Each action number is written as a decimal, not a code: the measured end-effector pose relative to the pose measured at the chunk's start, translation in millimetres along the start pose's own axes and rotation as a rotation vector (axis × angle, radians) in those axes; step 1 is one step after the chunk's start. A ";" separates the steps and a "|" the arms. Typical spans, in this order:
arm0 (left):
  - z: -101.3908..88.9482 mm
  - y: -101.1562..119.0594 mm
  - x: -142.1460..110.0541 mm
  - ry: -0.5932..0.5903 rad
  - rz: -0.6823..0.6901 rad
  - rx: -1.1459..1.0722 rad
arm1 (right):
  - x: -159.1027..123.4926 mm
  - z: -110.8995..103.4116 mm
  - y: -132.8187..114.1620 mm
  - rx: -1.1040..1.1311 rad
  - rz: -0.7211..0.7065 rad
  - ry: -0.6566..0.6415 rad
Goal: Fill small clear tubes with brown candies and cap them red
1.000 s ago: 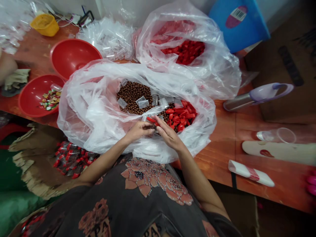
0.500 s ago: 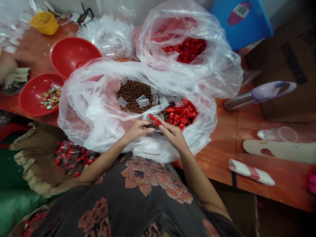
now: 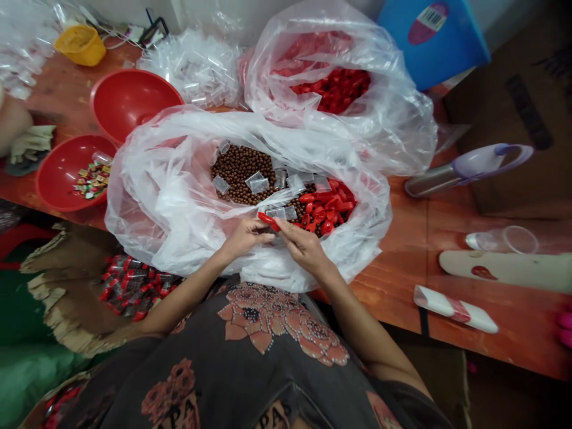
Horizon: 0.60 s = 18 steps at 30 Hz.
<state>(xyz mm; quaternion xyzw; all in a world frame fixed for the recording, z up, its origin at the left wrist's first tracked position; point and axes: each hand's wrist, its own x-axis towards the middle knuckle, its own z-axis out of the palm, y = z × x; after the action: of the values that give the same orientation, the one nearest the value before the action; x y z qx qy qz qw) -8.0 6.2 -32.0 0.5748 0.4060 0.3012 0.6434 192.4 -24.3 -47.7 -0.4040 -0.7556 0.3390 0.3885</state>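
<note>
Both hands meet over the near edge of a white plastic bag (image 3: 154,196). My left hand (image 3: 245,237) is closed, fingers and thumb pinching at one end of a glossy red plastic cap (image 3: 269,221). My right hand (image 3: 304,244) grips the other end of this cap with its fingertips. Whether a clear case is also between the fingers cannot be made out. Just beyond lie clear plastic cases (image 3: 281,213). The opened bag holds small brown balls (image 3: 243,167), with more clear cases on top. Loose red caps (image 3: 333,205) are heaped at its right.
Behind stands a bag of red pieces (image 3: 339,89), beside a heap of clear cases (image 3: 196,68). Red bowls (image 3: 134,98) are at the left, a blue bin (image 3: 435,42) at back right. A flask (image 3: 433,180) lies right. A box of filled red-capped cases (image 3: 134,286) sits below left.
The red cap has shifted left and tipped flatter, now lying between both hands' fingertips. My right hand has moved slightly left and down, uncovering the clear cases behind it.
</note>
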 end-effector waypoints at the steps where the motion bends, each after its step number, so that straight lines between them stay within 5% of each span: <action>1: 0.3 1.2 -1.5 0.003 0.003 0.019 | -0.1 -0.4 0.1 0.027 0.011 0.004; 12: 4.0 11.0 -6.4 0.075 0.006 0.039 | -3.8 1.7 1.6 0.023 0.122 0.022; 18: 17.2 7.6 -4.7 0.215 -0.092 -0.288 | -0.5 18.7 -8.3 -0.085 0.108 0.058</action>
<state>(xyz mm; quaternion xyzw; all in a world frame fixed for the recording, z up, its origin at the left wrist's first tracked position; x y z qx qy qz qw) 5.2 -5.1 -23.5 0.4222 0.4508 0.3861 0.6852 173.7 -32.1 -49.8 -0.4699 -0.7349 0.3152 0.3738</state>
